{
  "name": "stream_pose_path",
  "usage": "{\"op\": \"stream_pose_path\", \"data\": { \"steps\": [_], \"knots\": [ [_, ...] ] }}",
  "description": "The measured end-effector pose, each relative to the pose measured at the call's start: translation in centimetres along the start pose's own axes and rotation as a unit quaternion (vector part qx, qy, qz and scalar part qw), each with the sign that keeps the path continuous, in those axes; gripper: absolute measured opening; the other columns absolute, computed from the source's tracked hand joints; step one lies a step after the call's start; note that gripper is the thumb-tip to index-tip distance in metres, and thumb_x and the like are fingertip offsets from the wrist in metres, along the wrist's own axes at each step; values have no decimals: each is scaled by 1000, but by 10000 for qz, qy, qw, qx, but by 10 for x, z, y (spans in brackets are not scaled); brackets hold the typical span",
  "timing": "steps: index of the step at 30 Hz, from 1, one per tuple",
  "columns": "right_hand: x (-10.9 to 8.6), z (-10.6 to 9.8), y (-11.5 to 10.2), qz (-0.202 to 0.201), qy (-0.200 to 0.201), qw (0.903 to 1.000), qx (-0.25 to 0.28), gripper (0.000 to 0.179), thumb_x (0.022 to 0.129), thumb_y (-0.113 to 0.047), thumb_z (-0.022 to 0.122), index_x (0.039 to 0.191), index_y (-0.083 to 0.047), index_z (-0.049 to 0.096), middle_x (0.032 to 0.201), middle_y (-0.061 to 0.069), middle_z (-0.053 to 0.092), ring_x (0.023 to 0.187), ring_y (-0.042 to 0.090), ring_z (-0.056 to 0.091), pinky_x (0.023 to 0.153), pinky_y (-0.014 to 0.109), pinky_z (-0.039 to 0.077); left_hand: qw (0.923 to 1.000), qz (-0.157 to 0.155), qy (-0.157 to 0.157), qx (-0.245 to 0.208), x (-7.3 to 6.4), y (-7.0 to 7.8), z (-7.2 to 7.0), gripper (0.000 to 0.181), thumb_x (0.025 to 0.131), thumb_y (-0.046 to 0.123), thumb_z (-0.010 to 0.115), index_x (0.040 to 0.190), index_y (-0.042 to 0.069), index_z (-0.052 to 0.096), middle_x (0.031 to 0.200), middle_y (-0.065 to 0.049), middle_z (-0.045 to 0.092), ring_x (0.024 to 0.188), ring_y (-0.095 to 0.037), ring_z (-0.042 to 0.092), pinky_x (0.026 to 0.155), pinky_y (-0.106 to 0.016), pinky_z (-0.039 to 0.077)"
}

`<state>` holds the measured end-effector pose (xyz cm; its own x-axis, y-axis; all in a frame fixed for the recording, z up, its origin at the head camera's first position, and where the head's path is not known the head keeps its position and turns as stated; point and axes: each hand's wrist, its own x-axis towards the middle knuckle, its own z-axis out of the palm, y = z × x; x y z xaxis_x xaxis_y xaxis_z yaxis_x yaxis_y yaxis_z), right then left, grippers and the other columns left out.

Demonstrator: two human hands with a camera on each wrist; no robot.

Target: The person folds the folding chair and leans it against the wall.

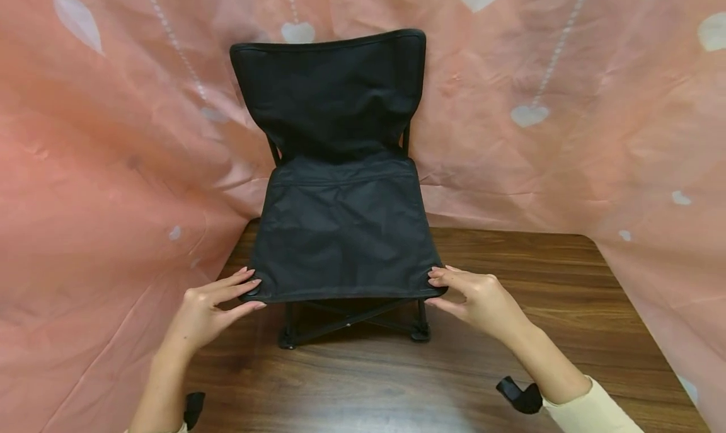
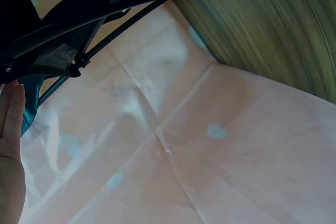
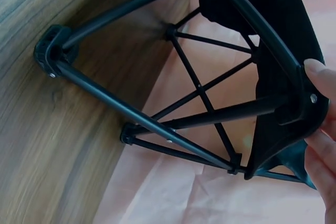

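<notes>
Black fabric chair [image 1: 341,168], one, upright on wood-grain counter [image 1: 544,282]; pink heart-print cloth [image 1: 573,155] behind. Right hand [image 1: 484,304] pinching one front corner; left hand [image 1: 200,316], well apart, apparently pinching the other, though cropped in its wrist view.

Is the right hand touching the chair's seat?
Touching. The head view shows it: the right hand has its fingertips on top of the black seat, at its front corner.

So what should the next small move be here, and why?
Probably the left hand and right hand should release the folding chair: its seat is spread open, its backrest stands up, and its front feet rest on the wooden surface.
</notes>
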<state>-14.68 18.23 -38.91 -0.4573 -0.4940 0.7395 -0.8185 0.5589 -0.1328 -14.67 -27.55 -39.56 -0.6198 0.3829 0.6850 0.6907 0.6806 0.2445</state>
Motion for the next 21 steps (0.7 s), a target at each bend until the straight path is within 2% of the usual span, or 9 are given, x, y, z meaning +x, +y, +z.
{"op": "stream_pose_path", "data": {
  "steps": [2, 5, 9, 15, 21],
  "knots": [
    [-3, -4, 2, -14, 25, 10000, -21, 35, 62, -15, 89, 94, -7, 75, 94, 7, 76, 86, 26, 74, 76, 31, 59, 10000, -25, -35, -50, 2, 3, 3, 47, 57, 13, 90, 103, 12, 78, 107, -14, 73, 103, -23, 70, 92, -2, 41],
    [-9, -9, 4, 70, 26, 10000, 3, 29, 74, -27, 82, 93, -7, 75, 95, 8, 76, 86, 27, 74, 78, 26, 58, 9999, -32, -80, -94, 6, 7, 6, 47, 58, 14, 90, 103, 12, 78, 108, -14, 73, 101, -25, 71, 92, -2, 41],
    [-16, -16, 6, 254, -52, 9997, 46, 37, 87, -42, 67, 93, -7, 76, 97, 9, 76, 89, 30, 73, 84, 18, 54, 9998, 53, -131, -128, 9, 11, 11, 46, 58, 16, 90, 103, 13, 78, 107, -13, 74, 98, -27, 72, 90, -3, 43],
    [-23, -29, 6, 291, -168, 9994, 8, 34, 83, -39, 73, 92, -6, 76, 95, 11, 76, 87, 30, 73, 86, 11, 51, 9994, 200, -264, -111, 15, 15, 17, 45, 60, 21, 89, 103, 14, 78, 109, -11, 73, 94, -26, 73, 86, -6, 48],
    [-25, -38, 7, 181, -232, 9995, -125, 43, 90, -48, 61, 91, -8, 76, 92, 8, 77, 84, 27, 74, 73, 13, 55, 9989, 193, -266, -342, 18, 21, 22, 43, 61, 18, 89, 103, 12, 78, 108, -13, 73, 96, -28, 72, 87, -7, 48]
  ]
}}
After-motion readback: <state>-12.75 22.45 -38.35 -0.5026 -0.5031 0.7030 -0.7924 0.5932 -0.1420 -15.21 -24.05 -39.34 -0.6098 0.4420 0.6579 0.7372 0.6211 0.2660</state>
